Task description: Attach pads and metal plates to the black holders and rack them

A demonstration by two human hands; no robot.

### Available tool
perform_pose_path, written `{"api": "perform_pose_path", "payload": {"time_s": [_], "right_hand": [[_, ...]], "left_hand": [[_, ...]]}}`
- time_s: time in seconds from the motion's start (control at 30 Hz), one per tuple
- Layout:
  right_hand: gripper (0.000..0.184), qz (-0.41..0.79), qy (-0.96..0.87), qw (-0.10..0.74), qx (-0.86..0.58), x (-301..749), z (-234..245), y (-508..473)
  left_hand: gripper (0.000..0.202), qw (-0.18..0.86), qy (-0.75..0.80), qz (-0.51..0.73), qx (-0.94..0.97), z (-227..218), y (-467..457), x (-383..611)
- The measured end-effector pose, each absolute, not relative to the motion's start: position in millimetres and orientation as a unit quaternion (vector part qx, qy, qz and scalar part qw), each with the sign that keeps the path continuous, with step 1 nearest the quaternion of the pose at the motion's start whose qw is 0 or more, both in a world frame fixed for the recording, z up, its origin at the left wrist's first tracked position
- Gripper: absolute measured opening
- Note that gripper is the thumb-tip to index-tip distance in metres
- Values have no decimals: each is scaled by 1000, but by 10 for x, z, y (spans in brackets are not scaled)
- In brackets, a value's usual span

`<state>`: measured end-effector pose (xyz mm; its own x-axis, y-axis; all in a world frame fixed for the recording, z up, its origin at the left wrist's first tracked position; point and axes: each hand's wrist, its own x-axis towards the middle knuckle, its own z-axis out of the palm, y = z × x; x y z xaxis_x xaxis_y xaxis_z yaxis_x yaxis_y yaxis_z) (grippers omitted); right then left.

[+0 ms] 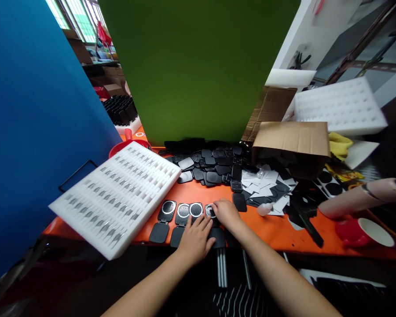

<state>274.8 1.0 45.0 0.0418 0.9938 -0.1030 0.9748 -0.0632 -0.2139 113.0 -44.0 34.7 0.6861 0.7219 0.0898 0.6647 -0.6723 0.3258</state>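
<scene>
Currently, both hands are at a row of opened black cases (184, 212) along the near edge of the orange-covered desk (267, 229).
The left hand (195, 237) is palm down with its fingers loosely spread, reaching over the lower part of the third case from the left (196, 208); it grips nothing visible. The right hand (226, 213) has its fingers drawn together at the ringed mesh half of the fourth case (210, 213); whether it pinches anything cannot be told. Each case lies with a silver ring on its far half and a plain flap towards the person. Behind the row is a heap of black cases (214, 167), with a tilted white foam tray (119, 193) to the left and scattered white paper pieces (264, 182) to the right, before a cardboard box (292, 134).
</scene>
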Motion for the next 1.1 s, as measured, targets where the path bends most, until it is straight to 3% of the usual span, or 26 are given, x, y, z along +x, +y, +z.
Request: {"api": "perform_pose_path", "payload": {"time_s": [0.13, 0.27, 0.4, 0.53, 0.9, 1.1], "right_hand": [[32, 105, -686, 47, -719, 2813, 493, -5], [30, 102, -708, 86, -693, 2796, 558, -44], [29, 117, -771, 122, -614, 2564, 577, -101], [36, 93, -824, 103, -549, 2306, 486, -161], [40, 53, -796, 50, -600, 2164, 265, -240], [39, 44, -777, 114, -618, 2225, 381, -299]], "left_hand": [[50, 138, 382, 105, 908, 340, -427, 1137], [40, 114, 395, 140, 901, 378, -345, 944], [35, 66, 441, 151, 882, 345, -207, 643], [39, 48, 435, 138, 889, 250, -179, 520], [39, 51, 469, 123, 873, 176, -255, 587], [38, 26, 457, 169, 873, 492, -76, 522]]}}
